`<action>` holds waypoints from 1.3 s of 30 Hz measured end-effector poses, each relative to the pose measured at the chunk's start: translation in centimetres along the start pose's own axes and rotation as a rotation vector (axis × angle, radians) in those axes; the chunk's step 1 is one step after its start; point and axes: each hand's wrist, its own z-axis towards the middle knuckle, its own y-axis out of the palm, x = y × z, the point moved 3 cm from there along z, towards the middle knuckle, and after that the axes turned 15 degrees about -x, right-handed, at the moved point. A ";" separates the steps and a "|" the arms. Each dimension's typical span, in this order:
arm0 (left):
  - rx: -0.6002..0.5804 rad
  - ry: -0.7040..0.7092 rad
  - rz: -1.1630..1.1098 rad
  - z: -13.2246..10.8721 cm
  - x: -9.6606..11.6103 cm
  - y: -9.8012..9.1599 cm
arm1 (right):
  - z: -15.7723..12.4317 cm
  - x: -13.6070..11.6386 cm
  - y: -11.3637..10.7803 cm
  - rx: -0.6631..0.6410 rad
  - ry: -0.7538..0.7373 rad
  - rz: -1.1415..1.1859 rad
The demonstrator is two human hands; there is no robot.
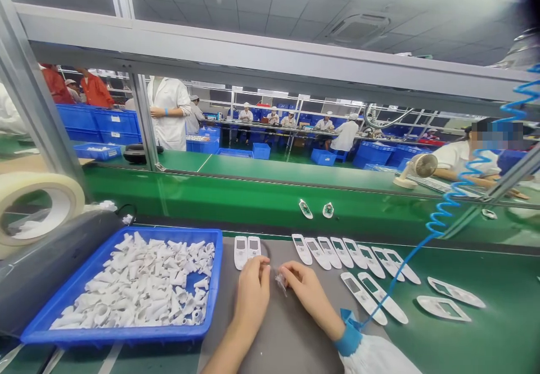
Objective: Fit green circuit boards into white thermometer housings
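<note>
My left hand [252, 291] and my right hand [304, 288] rest close together on a grey mat [291, 334]. Between their fingertips they pinch a small clear piece of film [280, 282]. Both hands have fingers curled. Just beyond my left hand lie two white device shells [247, 250] side by side. A row of several more white shells [350, 253] runs to the right, past my right hand. A blue wrist strap [349, 337] circles my right wrist, with a coiled blue cord [447, 205] leading up and right.
A blue tray [211, 329] heaped with small white plastic parts sits at the left. A large tape roll [37, 205] stands at far left. White frame parts [449, 301] lie at right. Two small pieces [316, 210] ride the green conveyor. Other workers sit beyond.
</note>
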 end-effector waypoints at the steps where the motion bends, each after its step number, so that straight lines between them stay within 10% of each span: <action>1: 0.039 0.005 0.077 0.2 -0.1 -0.6 | 0.0 0.1 -0.1 0.011 0.010 0.008; 6: 0.223 -0.074 0.642 1.0 -1.2 -2.4 | -0.3 -0.2 0.1 0.006 0.035 -0.034; 12: 0.222 -0.133 0.816 1.5 -2.1 -2.3 | -0.4 -0.2 0.4 -0.006 0.018 -0.066; 39: 0.193 -0.026 0.727 1.2 -1.5 -1.9 | -0.7 -0.3 0.3 -0.014 0.010 -0.050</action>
